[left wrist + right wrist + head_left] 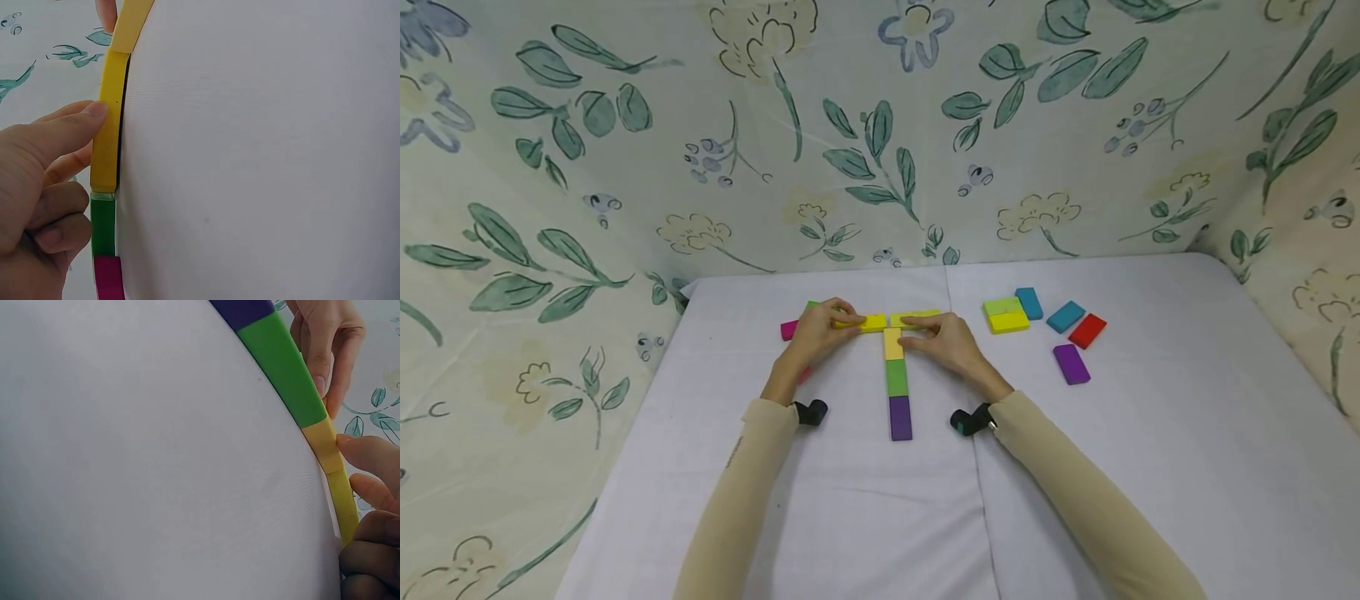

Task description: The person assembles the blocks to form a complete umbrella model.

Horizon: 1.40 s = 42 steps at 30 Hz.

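Observation:
My left hand [822, 333] pinches a yellow block [107, 156] between thumb and index finger; its other fingers are curled. That block forms the left arm of a flat T on the table. A paler yellow block [934, 313] lies to its right. Beneath them runs a stem: a light-orange block [891, 343], a green block [897, 377] and a purple block [900, 418], end to end. With its thumb my right hand [953, 343] touches the light-orange block's right side, while its index finger lies on the paler yellow block. Whether it pinches anything is unclear.
At the right lie a yellow block [1009, 322] touching a lime block [1002, 305], two blue blocks [1066, 317], a red block [1087, 332] and a purple block [1071, 364]. A magenta block [788, 330] and partly hidden green and red blocks are around my left hand. White cloth [865, 517] covers the table.

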Motion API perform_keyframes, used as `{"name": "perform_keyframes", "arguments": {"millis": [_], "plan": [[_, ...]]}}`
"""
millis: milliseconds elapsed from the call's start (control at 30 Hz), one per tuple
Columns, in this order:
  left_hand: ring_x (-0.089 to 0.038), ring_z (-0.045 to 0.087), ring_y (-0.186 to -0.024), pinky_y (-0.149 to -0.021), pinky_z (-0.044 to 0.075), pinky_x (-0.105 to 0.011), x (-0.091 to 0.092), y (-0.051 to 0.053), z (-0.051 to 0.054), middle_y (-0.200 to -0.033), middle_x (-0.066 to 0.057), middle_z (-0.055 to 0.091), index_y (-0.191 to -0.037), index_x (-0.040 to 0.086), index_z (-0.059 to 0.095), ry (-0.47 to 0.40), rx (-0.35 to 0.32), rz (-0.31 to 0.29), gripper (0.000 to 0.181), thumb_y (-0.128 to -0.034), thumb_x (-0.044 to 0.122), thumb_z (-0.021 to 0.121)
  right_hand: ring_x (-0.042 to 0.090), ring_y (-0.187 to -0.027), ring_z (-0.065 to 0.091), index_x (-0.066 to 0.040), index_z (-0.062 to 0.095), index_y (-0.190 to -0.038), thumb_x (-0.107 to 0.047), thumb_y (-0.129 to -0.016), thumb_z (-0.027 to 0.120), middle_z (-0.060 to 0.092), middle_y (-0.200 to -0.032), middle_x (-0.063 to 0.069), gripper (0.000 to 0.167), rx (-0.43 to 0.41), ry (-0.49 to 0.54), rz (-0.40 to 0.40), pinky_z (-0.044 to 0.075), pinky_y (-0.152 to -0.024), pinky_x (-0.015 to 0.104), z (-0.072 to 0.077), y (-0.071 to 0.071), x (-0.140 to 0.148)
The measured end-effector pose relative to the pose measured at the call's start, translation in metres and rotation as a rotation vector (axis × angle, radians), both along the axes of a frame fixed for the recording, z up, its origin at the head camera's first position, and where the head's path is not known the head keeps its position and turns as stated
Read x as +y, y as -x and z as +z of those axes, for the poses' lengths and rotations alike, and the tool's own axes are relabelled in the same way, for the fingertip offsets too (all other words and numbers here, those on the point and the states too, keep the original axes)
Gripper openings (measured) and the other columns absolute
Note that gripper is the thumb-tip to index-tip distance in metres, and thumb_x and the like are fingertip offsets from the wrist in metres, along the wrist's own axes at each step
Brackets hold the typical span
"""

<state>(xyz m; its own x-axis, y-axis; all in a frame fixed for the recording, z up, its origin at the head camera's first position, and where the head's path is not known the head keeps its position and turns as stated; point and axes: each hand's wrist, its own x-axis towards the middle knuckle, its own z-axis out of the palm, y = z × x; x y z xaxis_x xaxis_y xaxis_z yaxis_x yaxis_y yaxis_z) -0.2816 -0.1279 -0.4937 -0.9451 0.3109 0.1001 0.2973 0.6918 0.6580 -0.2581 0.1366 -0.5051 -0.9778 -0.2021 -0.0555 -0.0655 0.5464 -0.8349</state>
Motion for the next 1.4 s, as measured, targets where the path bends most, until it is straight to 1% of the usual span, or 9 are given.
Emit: {"name": "perform_keyframes", "arguments": {"millis": [100,267,400,600,800,1100,1400], "plan": [[-0.025,0.06,-0.107,-0.091,0.049,-0.036,0.0019,0.0007,0.0008,-0.116,-0.004,0.071,-0.116,0.017,0.08,0.004,0.002,0.002,0.023,-0.0929,0.017,0.079,0.015,-0.056,0.036,-0.024,0.075,-0.128,-0.039,-0.086,0.085,0.042,-0.061,-0.001,0.046,-0.003,-0.001,0.003,0.026,-0.051,0.025,-0.0007,0.0004,-0.0005],[-0.025,0.06,-0.108,-0.093,0.049,-0.037,0.0041,0.001,0.0027,-0.117,-0.004,0.07,-0.115,0.016,0.08,0.007,-0.014,0.01,0.022,-0.0929,0.016,0.079,0.014,-0.057,0.035,-0.023,0.075,-0.128,-0.039,-0.087,0.084,0.042,-0.061,-0.001,0.046,0.014,-0.012,0.008,0.026,-0.051,0.024,0.0005,0.0003,-0.0016],[-0.025,0.06,-0.108,-0.092,0.049,-0.036,0.0048,0.0014,0.0032,-0.117,-0.003,0.07,-0.115,0.017,0.08,0.016,-0.019,0.007,0.023,-0.0927,0.017,0.079,0.014,-0.057,0.035,-0.023,0.075,-0.129,-0.039,-0.087,0.084,0.042,-0.061,-0.001,0.046,0.008,-0.015,0.006,0.025,-0.052,0.024,0.0014,-0.0005,-0.0021],[-0.025,0.06,-0.109,-0.095,0.051,-0.04,0.0059,-0.0003,0.0042,-0.116,-0.003,0.07,-0.116,0.017,0.08,0.016,-0.035,0.014,0.024,-0.0921,0.016,0.08,0.015,-0.056,0.035,-0.024,0.074,-0.129,-0.04,-0.087,0.083,0.042,-0.061,-0.001,0.046,0.005,-0.009,0.007,0.025,-0.051,0.024,-0.0013,-0.0005,-0.0016],[-0.025,0.059,-0.112,-0.1,0.051,-0.041,0.0075,-0.0016,0.0038,-0.118,-0.003,0.069,-0.117,0.019,0.08,0.028,-0.046,0.017,0.024,-0.0924,0.017,0.079,0.014,-0.056,0.034,-0.024,0.074,-0.129,-0.041,-0.087,0.084,0.04,-0.061,-0.001,0.047,0.008,-0.014,0.004,0.025,-0.051,0.025,-0.0023,-0.0009,-0.0004],[-0.025,0.058,-0.112,-0.1,0.05,-0.04,0.0091,-0.0011,0.0018,-0.119,-0.002,0.069,-0.118,0.02,0.079,0.035,-0.046,0.035,0.026,-0.0925,0.016,0.079,0.015,-0.057,0.034,-0.025,0.075,-0.128,-0.041,-0.087,0.084,0.04,-0.061,-0.002,0.046,0.012,-0.016,-0.002,0.025,-0.052,0.025,-0.0021,-0.001,-0.0006],[-0.025,0.057,-0.114,-0.103,0.049,-0.042,0.0104,-0.0012,0.004,-0.119,-0.002,0.069,-0.119,0.02,0.079,0.024,-0.057,0.039,0.026,-0.0925,0.016,0.079,0.015,-0.057,0.034,-0.023,0.074,-0.129,-0.04,-0.087,0.084,0.041,-0.061,-0.001,0.046,0.012,-0.02,0.002,0.025,-0.051,0.024,-0.0009,-0.0001,-0.0002]]}}
